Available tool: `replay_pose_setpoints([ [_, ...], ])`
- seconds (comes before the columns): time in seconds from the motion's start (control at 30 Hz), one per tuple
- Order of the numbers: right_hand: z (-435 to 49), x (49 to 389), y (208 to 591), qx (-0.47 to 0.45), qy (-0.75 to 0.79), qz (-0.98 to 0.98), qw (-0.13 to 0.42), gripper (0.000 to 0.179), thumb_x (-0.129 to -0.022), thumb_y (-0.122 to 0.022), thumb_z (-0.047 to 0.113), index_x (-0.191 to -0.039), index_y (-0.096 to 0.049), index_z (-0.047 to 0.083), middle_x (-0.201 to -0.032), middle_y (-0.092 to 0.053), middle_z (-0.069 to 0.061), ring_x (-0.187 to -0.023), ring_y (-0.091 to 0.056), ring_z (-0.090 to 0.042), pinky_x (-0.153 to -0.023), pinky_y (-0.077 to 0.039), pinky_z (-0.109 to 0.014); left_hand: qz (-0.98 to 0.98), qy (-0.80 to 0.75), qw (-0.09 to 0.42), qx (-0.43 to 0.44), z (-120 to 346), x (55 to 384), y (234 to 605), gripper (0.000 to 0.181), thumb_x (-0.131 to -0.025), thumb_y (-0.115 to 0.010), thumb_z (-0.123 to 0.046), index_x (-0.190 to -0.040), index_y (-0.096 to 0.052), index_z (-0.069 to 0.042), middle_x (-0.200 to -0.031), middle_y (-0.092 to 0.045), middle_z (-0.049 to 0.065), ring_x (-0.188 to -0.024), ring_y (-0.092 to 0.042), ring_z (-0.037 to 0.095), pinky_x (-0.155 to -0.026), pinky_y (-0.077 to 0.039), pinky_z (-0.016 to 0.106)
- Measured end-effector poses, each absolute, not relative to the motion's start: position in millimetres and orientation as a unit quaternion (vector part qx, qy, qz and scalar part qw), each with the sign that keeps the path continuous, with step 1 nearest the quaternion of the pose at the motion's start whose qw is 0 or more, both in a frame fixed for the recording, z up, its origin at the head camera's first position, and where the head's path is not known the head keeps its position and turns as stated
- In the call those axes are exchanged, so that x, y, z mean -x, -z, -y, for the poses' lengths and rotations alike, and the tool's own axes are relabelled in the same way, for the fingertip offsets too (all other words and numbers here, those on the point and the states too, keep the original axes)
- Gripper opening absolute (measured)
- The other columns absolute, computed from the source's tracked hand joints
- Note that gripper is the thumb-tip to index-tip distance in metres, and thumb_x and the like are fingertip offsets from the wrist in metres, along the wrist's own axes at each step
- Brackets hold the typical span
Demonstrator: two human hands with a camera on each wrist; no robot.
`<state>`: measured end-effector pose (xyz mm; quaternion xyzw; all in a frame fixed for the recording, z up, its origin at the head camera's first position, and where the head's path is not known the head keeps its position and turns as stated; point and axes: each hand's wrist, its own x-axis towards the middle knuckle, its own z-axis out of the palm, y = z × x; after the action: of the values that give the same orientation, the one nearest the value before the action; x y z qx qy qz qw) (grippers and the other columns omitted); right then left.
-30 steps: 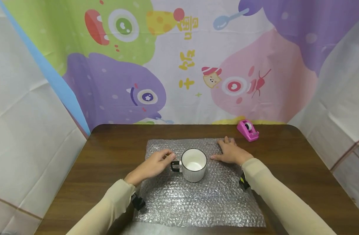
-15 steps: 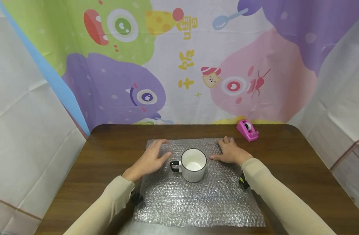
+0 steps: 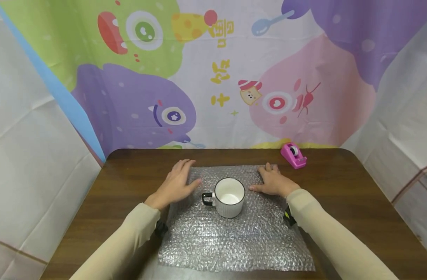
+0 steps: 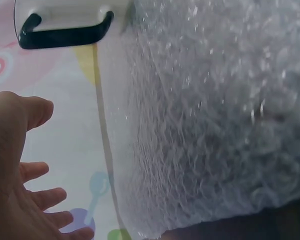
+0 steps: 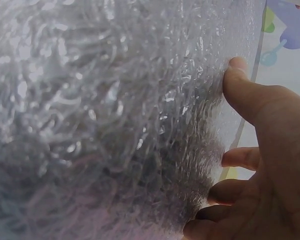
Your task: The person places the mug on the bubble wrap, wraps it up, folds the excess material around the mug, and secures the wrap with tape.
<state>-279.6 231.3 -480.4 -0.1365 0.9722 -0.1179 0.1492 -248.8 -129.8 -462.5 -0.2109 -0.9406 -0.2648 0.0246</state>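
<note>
Brown tbl (image 3: 115, 210): bubble wrap (image 3: 234, 245) laid flat, mug (image 3: 229, 208) upright near its middle, axis vert., handle (image 3: 208, 195) pointing L; white, ribbed, blk rim & handle. L hand (image 3: 173, 185) & R hand (image 3: 274, 184) at wrap's far corners, fingers spread, loose.

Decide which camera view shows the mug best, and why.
The head view: the mug stands there uncut and unblocked, inside included. The left wrist view catches only part of it, mainly the black handle, at the top edge; the right wrist view shows none of it.
</note>
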Motion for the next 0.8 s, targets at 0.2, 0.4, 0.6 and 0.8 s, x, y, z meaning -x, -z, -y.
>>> replay_pose_setpoints([
  [0.2,-231.2,279.3,480.2,0.135,0.121,-0.972,0.148,0.094,-0.094,-0.066,0.06,-0.156,-0.034,-0.004,-0.16,-0.017,-0.043,-0.149,-0.014,-0.063,-0.114,-0.028,-0.074,0.941,0.274,0.007,0.199,134.5,256.1,461.7,0.078,-0.101,-0.062,-0.043,-0.159,-0.03,-0.001,-0.166,-0.025,0.027,-0.155,-0.016,0.051,-0.118,-0.023,0.072],
  [0.4,-231.1,278.1,478.2,0.131,0.119,-0.973,0.147,0.095,-0.093,-0.066,0.06,-0.156,-0.034,-0.004,-0.161,-0.019,-0.041,-0.149,-0.016,-0.062,-0.114,-0.03,-0.074,0.947,0.261,0.008,0.189,139.4,262.0,460.1,0.079,-0.1,-0.063,-0.045,-0.158,-0.033,-0.001,-0.163,-0.03,0.027,-0.153,-0.018,0.052,-0.117,-0.025,0.073],
  [0.6,-231.6,277.6,477.1,0.132,0.118,-0.974,0.143,0.098,-0.092,-0.068,0.06,-0.158,-0.031,-0.002,-0.161,-0.021,-0.04,-0.149,-0.018,-0.061,-0.112,-0.031,-0.074,0.953,0.246,0.009,0.179,146.8,267.5,464.7,0.078,-0.099,-0.064,-0.046,-0.156,-0.036,-0.001,-0.16,-0.038,0.026,-0.152,-0.023,0.053,-0.117,-0.027,0.072],
  [0.8,-233.5,276.9,478.3,0.144,0.098,-0.976,0.127,0.098,-0.091,-0.067,0.064,-0.157,-0.036,-0.002,-0.158,-0.026,-0.041,-0.146,-0.026,-0.061,-0.111,-0.036,-0.072,0.957,0.234,0.001,0.169,151.4,271.0,470.1,0.076,-0.099,-0.063,-0.047,-0.156,-0.038,-0.002,-0.158,-0.041,0.023,-0.151,-0.025,0.053,-0.118,-0.027,0.07],
])
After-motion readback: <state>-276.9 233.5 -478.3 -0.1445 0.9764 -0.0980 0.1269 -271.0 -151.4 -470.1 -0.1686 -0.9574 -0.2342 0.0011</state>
